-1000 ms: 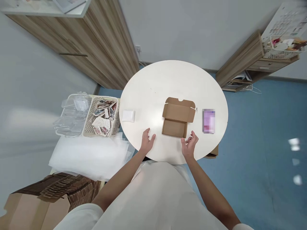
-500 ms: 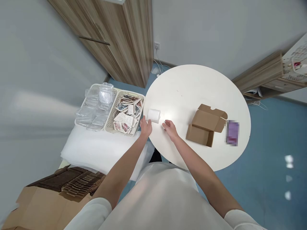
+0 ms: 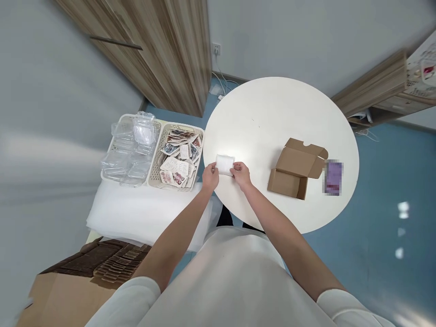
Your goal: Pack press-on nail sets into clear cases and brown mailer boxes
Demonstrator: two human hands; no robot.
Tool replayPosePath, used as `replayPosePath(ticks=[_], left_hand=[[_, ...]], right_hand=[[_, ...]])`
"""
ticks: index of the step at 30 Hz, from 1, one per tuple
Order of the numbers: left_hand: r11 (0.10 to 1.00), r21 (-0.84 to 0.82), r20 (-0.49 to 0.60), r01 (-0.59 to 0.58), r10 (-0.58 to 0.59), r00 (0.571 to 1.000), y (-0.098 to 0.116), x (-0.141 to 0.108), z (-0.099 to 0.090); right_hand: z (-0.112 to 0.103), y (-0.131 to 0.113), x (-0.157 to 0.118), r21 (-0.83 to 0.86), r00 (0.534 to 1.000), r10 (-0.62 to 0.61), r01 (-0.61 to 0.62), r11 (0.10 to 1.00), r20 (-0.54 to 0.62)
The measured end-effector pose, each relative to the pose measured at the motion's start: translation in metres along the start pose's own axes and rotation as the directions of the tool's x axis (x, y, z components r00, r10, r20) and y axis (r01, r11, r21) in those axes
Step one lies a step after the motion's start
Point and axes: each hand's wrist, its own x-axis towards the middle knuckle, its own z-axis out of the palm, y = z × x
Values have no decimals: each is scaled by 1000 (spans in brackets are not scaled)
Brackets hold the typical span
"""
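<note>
A small white wrapped packet (image 3: 225, 164) is between my hands at the left side of the round white table (image 3: 272, 109). My left hand (image 3: 210, 176) grips the packet's left edge with its fingers pinched. At the right edge, my right hand (image 3: 241, 175) pinches the packet between thumb and fingers. What the white wrapping contains cannot be seen. To the right of my hands lies a brown cardboard box (image 3: 289, 181) with its lid folded open.
Right of the box is a blurred purple item (image 3: 333, 177). Left of the table stand a basket of printed cards (image 3: 151, 177) and a basket of clear plastic cases (image 3: 105, 165). White sheets (image 3: 136, 209) and a large carton of folded cardboard (image 3: 68, 295) lie nearer me.
My right hand has closed in on the packet's right edge, and my left hand has taken its left edge. The packet now sits between both hands. The camera view has shifted slightly.
</note>
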Motion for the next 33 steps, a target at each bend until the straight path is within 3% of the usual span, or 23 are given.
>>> replayPosePath(ticks=[4,8,14,19,22,25,29,33], left_hand=[[994,-105,75,29,-21,997,-8,-14,7],[984,-177,118,8,13,993,1,-36,19],[964,-231,175,-131,173,969,49,-78,51],[931,-256,236,-261,322,917,93,-101,100],[947,-179,307,-266,311,899,107,-105,131],[959,-44,379,-280,275,884,110,-104,154],[928,136,486,-346,242,840,109,-103,166],[831,348,541,-434,200,817,109,-106,170]], right_hand=[[-17,6,-14,-34,998,-27,25,999,-50],[-43,9,-33,-7,993,-102,102,995,-59],[-109,17,-67,94,959,-231,248,964,-168],[-178,27,-78,109,917,-277,319,942,-286],[-212,39,-72,19,915,-258,277,961,-311],[-232,53,-62,-146,938,-233,200,969,-256],[-242,62,-50,-376,963,-238,175,910,-128],[-242,61,-45,-544,973,-232,187,818,-13]])
